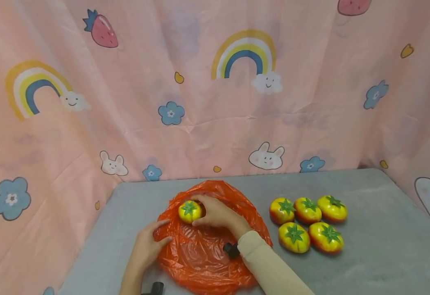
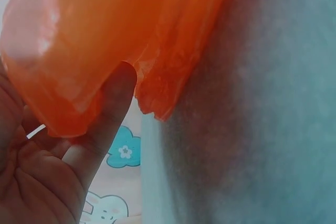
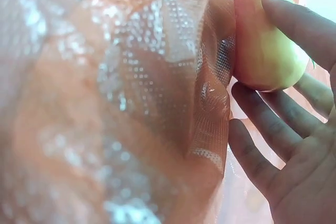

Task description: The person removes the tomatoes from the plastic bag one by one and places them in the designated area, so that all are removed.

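Note:
An orange plastic bag [image 1: 200, 250] lies spread with its mouth facing up. My right hand [image 1: 215, 211] grips a yellow-and-red toy tomato [image 1: 190, 211] with a green star-shaped top, over the left inner part of the bag. In the right wrist view, the thumb lies on one side of the tomato [image 3: 270, 40] and fingers on the other, close beside the bag film [image 3: 147, 103]. At the bag's left rim, my left hand [image 1: 146, 246] holds the edge. Its thumb and fingers have the orange film [image 2: 115, 30] between them in the left wrist view.
Several more toy tomatoes [image 1: 308, 210] sit in two rows to the right of the bag on the grey table [image 1: 377, 246]. A pink patterned curtain [image 1: 207, 135] hangs behind the table and along its sides. Dark wrist-camera parts [image 1: 231, 250] show near both wrists.

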Available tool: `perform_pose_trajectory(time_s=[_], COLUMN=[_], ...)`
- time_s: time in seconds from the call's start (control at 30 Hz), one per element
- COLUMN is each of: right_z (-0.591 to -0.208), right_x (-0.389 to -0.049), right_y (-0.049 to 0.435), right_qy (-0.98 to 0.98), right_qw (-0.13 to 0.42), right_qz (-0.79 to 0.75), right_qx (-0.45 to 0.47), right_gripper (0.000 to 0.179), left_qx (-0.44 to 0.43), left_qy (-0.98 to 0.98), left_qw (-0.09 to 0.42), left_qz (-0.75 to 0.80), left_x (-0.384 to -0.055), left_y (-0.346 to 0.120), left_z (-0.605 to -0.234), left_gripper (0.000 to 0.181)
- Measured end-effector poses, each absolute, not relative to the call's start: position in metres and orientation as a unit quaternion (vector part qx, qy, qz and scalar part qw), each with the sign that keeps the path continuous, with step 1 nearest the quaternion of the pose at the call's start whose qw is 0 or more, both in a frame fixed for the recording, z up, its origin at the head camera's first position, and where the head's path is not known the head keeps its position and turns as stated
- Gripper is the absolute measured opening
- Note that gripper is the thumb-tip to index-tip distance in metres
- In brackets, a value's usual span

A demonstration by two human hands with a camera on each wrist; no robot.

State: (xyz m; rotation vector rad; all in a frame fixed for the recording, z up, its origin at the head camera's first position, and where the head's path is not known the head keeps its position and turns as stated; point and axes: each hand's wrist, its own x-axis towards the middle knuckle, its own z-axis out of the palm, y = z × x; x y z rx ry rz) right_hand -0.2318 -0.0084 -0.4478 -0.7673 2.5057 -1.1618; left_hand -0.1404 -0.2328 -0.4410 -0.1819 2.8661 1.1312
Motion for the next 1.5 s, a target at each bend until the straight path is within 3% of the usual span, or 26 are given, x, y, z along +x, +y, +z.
perform_pose_trajectory(time_s=[0.47, 0.83, 1.23, 1.5], right_z=[-0.424, -0.394, -0.388, -0.392], right_x=[-0.215, -0.190, -0.151, -0.128], right_y=[0.004, 0.033, 0.065, 0.079], right_qy=[0.855, 0.873, 0.883, 0.900], right_qw=[0.142, 0.097, 0.105, 0.111], right_qz=[-0.419, -0.402, -0.424, -0.408], right_qx=[-0.270, -0.258, -0.175, -0.110], right_gripper=[0.071, 0.074, 0.072, 0.072], left_qx=[-0.084, -0.098, -0.056, -0.072], left_qy=[0.928, 0.925, 0.929, 0.926], left_qw=[0.030, 0.035, 0.009, 0.023], left_qz=[0.362, 0.366, 0.366, 0.370], left_x=[-0.137, -0.136, -0.137, -0.139], left_y=[-0.234, -0.235, -0.236, -0.236], left_z=[-0.440, -0.439, -0.440, -0.438], left_gripper=[0.051, 0.053, 0.050, 0.052])
